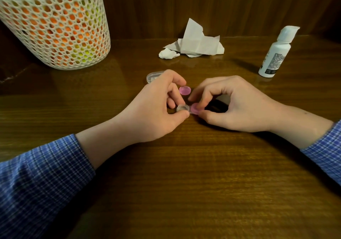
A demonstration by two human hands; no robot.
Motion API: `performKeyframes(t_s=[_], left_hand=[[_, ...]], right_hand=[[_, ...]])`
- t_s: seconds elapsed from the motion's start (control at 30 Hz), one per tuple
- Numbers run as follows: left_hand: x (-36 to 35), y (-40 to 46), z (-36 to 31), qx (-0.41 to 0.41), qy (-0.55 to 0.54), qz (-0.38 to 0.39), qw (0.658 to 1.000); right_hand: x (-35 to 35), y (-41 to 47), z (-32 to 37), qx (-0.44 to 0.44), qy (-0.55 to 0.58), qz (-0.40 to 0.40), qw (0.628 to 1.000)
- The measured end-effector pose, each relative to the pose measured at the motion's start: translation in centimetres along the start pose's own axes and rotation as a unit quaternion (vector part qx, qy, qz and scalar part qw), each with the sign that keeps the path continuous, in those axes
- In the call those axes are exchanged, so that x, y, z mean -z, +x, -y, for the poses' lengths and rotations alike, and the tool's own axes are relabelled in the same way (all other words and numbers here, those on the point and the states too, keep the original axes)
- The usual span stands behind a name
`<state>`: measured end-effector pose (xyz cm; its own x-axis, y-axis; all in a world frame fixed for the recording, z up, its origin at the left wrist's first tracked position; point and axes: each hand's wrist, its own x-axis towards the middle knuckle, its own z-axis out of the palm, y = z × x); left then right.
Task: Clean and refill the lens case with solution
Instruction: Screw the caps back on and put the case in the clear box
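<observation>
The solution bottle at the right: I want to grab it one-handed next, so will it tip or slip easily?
The solution bottle stands upright on the table, tall for its small base, so a sideways nudge would probably tip it. Its smooth white plastic looks a little slippery, so grip around the body. The cap looks closed, so a fall likely would not spill much.

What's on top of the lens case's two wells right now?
The left well of the lens case is uncovered; whether it holds liquid is unclear. The right well has a pink cap on it, pinched by the right hand. Another cap lies on the table.
</observation>
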<state>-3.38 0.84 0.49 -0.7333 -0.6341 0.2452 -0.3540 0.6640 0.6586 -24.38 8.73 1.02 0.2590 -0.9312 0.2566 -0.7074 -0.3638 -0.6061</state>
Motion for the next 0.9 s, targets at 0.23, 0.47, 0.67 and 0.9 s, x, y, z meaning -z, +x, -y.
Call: performKeyframes(t_s=[0.23, 0.47, 0.67, 0.9], left_hand=[[-0.1, 0.03, 0.1, -0.003, 0.002, -0.001, 1.0], [-0.06, 0.06, 0.07, -0.001, -0.003, 0.001, 1.0], [-0.08, 0.02, 0.08, -0.008, 0.005, -0.001, 1.0], [-0.02, -0.01, 0.04, -0.004, -0.003, 0.0, 1.0]], right_hand=[[-0.1, 0.17, 0.12, -0.023, -0.011, -0.008, 1.0], [0.12, -0.01, 0.19, -0.004, -0.008, 0.002, 1.0], [-0.14, 0.17, 0.26, -0.032, -0.013, -0.009, 0.999], [0.05, 0.02, 0.35, -0.018, -0.011, -0.003, 1.0]])
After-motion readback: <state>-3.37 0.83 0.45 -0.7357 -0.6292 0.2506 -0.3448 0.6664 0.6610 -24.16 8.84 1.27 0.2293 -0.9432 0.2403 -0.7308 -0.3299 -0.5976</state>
